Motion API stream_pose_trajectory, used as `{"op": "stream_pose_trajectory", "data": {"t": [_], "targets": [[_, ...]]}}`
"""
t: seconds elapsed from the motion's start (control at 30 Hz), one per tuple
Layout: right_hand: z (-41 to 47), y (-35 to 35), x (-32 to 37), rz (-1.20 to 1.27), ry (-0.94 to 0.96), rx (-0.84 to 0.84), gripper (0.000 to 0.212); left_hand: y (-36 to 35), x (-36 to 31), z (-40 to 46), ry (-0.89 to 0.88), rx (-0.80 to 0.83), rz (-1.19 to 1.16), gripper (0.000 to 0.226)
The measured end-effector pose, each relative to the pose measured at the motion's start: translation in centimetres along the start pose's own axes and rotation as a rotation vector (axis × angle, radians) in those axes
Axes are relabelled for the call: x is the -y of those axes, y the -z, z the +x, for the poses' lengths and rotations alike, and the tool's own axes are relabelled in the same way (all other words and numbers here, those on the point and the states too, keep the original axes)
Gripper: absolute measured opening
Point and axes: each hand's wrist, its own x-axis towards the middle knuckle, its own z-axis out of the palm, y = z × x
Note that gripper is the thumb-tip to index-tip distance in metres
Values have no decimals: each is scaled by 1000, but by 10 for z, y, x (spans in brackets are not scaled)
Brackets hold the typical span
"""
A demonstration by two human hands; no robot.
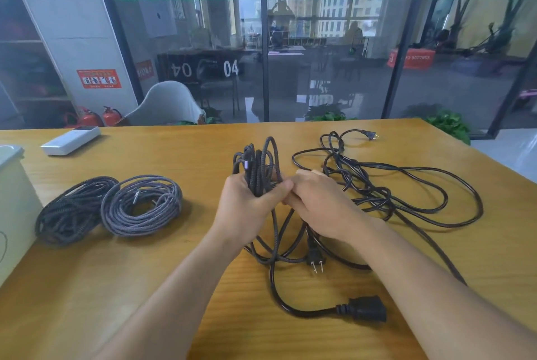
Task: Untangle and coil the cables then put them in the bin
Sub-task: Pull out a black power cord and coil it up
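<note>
cable sorting, mid-coil

- left hand point(250, 202): grips braided bundle point(257, 167) upright, keeping its loops gathered.
- right hand point(316, 202): fingers curled at its strand, likely feeding.
- two finished coils point(110, 208): parked near bin point(14, 185).
- power cords point(392, 185): tangled on table point(116, 287).

Evenly and brightly lit, soft and diffuse, with daylight through the glass wall point(319, 54) behind. Only faint, short shadows under forearms and cables on the worktop point(145, 287). Mild sheen on the wood. Heavy reflections across the glass. Wide-angle bending at the edges. Slightly soft background, sharper centre.
</note>
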Motion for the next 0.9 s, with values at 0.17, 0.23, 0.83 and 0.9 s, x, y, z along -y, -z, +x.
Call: {"op": "stream_pose_trajectory", "data": {"t": [0.17,0.23,0.83,0.9], "targets": [[1,2,-26,111,-6,-13,21,34,-4,7,63,-218,-49,34],[0,4,-42,136,-51,-31,17,54,-6,10,90,-372,-106,30],[-1,1,-9,77,64,-215,19,16,-5,2,23,102,264,20],[-2,1,-8,73,55,-252,20,21,3,7,48,130,302,32]]}}
